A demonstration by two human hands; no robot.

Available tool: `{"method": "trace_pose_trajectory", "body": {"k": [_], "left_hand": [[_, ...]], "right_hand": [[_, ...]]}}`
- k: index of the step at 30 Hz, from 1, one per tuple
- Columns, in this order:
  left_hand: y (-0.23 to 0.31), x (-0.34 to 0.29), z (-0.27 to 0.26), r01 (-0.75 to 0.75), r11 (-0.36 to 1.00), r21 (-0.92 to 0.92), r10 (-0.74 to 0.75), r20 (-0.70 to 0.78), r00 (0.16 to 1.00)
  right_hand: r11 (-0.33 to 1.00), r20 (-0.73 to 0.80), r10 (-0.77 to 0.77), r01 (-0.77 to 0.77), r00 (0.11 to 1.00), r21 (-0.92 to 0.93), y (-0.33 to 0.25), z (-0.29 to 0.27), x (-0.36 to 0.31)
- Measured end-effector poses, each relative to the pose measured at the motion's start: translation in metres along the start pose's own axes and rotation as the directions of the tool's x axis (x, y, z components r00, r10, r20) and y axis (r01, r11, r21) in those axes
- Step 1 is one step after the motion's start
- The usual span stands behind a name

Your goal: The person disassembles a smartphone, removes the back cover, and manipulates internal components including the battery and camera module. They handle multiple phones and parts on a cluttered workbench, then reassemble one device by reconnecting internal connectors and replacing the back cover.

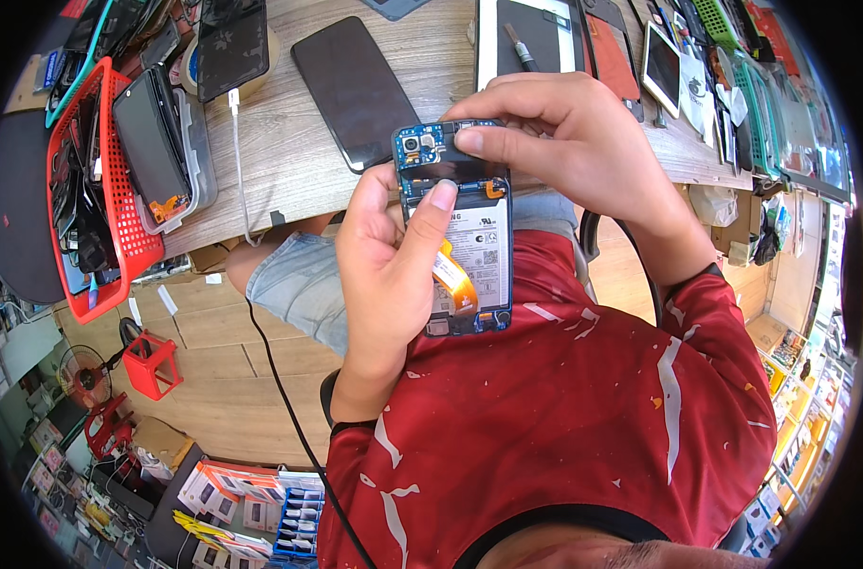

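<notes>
An opened smartphone with its back cover off rests upright in my left hand. Its blue circuit board and camera lens show at the top, with a white-labelled battery below. An orange flex cable lies curled over the battery, beneath my left thumb. My right hand grips the phone's top edge, thumb on the board area beside the camera and fingers behind. On the table just beyond lies a black-screened phone.
A dark phone with a white charging cable sits at the far left. Nearer stand a red basket and a clear box holding phone parts. A slim tool lies on a white frame; a white device lies right.
</notes>
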State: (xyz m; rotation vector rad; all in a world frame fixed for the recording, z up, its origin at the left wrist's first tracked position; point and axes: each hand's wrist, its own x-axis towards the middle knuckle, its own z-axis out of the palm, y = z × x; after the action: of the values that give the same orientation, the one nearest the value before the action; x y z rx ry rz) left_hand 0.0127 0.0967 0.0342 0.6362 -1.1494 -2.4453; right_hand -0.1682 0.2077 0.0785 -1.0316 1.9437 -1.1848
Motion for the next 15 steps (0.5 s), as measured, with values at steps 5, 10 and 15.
{"method": "trace_pose_trajectory", "body": {"k": [5, 10, 15], "left_hand": [[0.000, -0.002, 0.001, -0.050, 0.998, 0.047, 0.049, 0.025, 0.998], [0.001, -0.004, 0.001, -0.077, 0.991, 0.110, 0.073, 0.038, 0.997], [0.007, -0.009, 0.002, -0.066, 0.962, 0.266, 0.049, 0.068, 0.996]], "right_hand": [[0.983, 0.006, -0.153, 0.153, 0.988, -0.101, 0.003, -0.004, 0.002], [0.996, 0.024, -0.085, 0.085, 0.996, 0.005, 0.002, -0.004, -0.002], [0.992, 0.079, -0.089, 0.096, 0.993, -0.085, -0.009, -0.009, -0.005]]}}
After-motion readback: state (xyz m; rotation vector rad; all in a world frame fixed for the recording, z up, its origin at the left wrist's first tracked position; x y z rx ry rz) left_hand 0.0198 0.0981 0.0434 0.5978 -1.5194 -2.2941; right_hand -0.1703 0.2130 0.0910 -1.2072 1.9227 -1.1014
